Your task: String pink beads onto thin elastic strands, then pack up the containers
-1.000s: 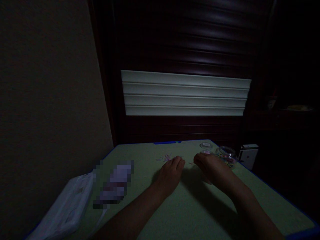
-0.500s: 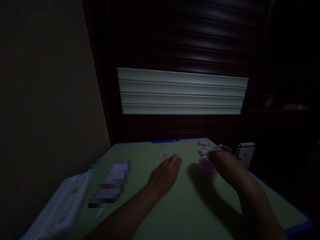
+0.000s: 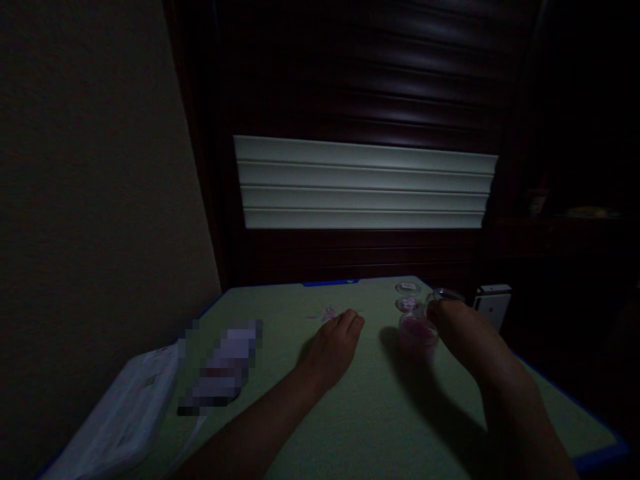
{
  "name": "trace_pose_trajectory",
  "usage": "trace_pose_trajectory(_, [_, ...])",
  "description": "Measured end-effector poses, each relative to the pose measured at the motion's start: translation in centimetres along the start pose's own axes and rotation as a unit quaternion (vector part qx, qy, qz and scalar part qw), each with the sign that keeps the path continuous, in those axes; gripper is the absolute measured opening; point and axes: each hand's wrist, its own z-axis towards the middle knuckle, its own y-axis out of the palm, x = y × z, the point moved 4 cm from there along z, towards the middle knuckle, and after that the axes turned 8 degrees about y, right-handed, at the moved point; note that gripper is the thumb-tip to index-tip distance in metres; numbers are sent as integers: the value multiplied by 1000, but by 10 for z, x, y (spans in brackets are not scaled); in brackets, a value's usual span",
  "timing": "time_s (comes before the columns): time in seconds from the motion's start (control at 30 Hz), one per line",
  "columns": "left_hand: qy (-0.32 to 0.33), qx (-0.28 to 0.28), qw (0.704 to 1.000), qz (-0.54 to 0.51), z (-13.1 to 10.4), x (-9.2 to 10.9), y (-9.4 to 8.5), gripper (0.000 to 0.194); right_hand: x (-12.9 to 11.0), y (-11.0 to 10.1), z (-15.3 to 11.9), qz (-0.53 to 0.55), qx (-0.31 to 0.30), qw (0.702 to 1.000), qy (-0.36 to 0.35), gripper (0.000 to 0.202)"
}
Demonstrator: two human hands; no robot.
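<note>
My left hand (image 3: 337,343) lies on the green table (image 3: 350,420), fingers curled together with their tips hidden. Just beyond it is a small scatter of pink and purplish bits (image 3: 329,313). My right hand (image 3: 453,317) is closed at the rim of a clear cup with pink contents (image 3: 418,338). The cup's lower part is blurred, and a dark shadow falls beside it. Behind the cup sit a small clear dish with pink bits (image 3: 409,305) and a clear round lid with a pale label (image 3: 408,288). A clear jar (image 3: 447,294) is partly hidden behind my right hand.
A white case (image 3: 117,413) lies at the left edge, beside a pixelated flat object (image 3: 223,367) with a pale strip trailing from it. A white box (image 3: 493,307) stands past the table's right edge. Beyond the table is a dark slatted panel with a pale section (image 3: 365,187).
My right hand has shifted slightly right with the cup, which shows less blur now. My left hand keeps its place beside the bits.
</note>
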Motion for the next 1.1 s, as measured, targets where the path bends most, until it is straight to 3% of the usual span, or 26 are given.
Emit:
trace_pose_trajectory(0.2, [15,18,1000,15,-1,0,0,20,3,4,3,-12,-8,1000,3,18])
trace_pose_trajectory(0.57, [12,-3,999,38,-1,-1,6,21,-3,-4,1,-17,13,1000,-19,21])
trace_pose_trajectory(0.9, [-43,-13,999,13,-1,-6,4,19,-42,-8,-7,-4,88,989,-115,21])
trace_pose_trajectory(1.1, [-53,-13,998,9,-3,-12,6,18,-58,0,-11,-4,89,980,-175,17])
